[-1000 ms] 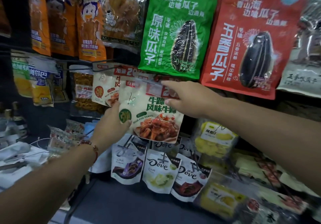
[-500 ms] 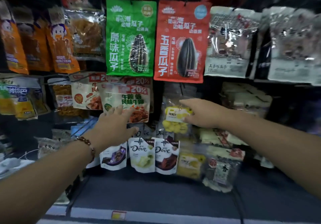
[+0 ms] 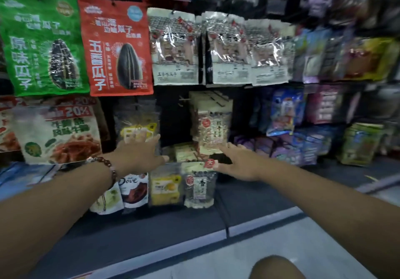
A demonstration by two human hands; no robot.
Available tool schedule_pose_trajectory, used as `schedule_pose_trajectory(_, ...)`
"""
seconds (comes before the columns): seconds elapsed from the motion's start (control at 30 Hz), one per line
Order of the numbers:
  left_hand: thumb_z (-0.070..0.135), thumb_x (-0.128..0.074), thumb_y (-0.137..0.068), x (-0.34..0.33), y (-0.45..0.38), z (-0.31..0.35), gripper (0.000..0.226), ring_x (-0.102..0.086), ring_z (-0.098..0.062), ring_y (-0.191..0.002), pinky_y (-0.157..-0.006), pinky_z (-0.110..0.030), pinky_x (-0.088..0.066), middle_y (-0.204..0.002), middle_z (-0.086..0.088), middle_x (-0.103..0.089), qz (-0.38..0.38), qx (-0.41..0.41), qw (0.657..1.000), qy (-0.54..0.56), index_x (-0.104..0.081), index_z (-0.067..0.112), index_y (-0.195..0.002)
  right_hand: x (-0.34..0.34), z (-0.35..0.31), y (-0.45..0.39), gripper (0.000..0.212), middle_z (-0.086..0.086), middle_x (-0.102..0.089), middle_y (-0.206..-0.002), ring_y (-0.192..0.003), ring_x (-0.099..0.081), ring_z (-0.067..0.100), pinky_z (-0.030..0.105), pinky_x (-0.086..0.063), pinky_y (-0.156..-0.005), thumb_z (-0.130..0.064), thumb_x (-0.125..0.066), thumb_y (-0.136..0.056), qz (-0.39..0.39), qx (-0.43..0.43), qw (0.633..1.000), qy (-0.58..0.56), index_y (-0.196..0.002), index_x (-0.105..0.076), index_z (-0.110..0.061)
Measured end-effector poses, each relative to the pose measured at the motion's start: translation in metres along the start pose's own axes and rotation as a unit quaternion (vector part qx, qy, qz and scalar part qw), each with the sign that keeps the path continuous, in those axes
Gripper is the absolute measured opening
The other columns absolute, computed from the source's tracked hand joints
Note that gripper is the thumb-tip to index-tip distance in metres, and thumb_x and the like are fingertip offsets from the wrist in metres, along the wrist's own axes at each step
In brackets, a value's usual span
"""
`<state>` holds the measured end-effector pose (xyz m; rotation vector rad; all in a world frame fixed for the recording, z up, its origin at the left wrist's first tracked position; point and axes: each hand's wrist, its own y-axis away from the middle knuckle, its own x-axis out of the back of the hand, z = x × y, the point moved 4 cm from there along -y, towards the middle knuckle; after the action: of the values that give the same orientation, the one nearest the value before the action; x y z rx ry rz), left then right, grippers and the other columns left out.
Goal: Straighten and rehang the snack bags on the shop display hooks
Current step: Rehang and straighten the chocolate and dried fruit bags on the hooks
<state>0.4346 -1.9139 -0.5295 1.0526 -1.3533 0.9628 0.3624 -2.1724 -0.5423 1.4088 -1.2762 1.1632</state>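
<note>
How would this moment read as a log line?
left hand: open, at yellow-label bag | right hand: open, below clear snack bag

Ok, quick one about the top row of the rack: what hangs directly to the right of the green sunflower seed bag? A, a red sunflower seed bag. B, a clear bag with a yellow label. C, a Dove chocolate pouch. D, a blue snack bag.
A: the red sunflower seed bag hangs right beside the green sunflower seed bag in the top row, edges nearly touching.
</note>
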Motion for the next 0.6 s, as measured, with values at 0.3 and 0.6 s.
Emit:
schedule_pose_trajectory(0.3,0.074,-0.033,-0.091,0.019,-0.014,0.106,0.084,0.004,-0.035,-0.151,-0.119,-0.052,-0.017,-0.164,-0.005,0.017,-0.011,-0.071,0.997,0.021,0.006,0.036,-0.156,0.014,0.120,0.075,0.075,0.007,-0.023,-0.160,-0.147,-0.019,0.033,0.044,-0.025,-0.115,-0.061,-0.047,-0.092,-0.024,-0.129,0.991,-0.001,-0.153,-0.021,-0.025)
schedule_pose_trajectory(0.6,0.067,-0.039,-0.093,-0.018,-0.054,0.202,0.084,0.003,-0.035,-0.151,-0.120,-0.049,-0.014,-0.165,-0.008,0.012,-0.030,-0.132,0.990,0.025,0.004,0.033,-0.156,-0.016,0.223,0.084,0.086,0.005,0.005,-0.164,-0.150,0.003,0.035,0.051,-0.014,-0.118,-0.061,-0.048,-0.093,-0.090,-0.194,0.977,-0.011,-0.156,-0.001,-0.026)
